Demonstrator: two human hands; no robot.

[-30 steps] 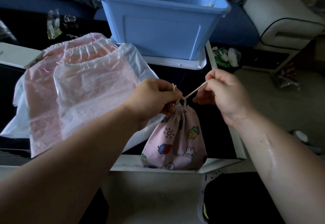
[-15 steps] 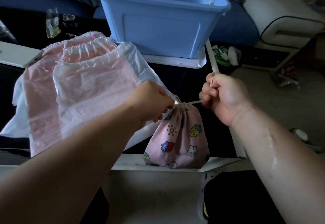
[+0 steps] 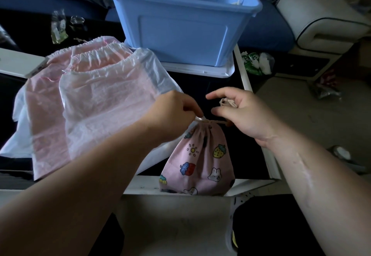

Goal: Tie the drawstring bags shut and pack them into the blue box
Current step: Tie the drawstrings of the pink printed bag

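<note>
printed bag [image 3: 200, 155] hung in front of blue box [image 3: 180, 24], neck cinched. left hand [image 3: 176, 113] pinched the neck as anchor; right hand [image 3: 243, 113] curled round the cord [image 3: 219, 122], likely tensioning the knot.

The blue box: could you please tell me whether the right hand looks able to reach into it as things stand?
Probably yes: the blue box stands open-topped beyond the right hand, with nothing between them. But that hand holds the drawstring of the printed bag, so it is not free.
</note>
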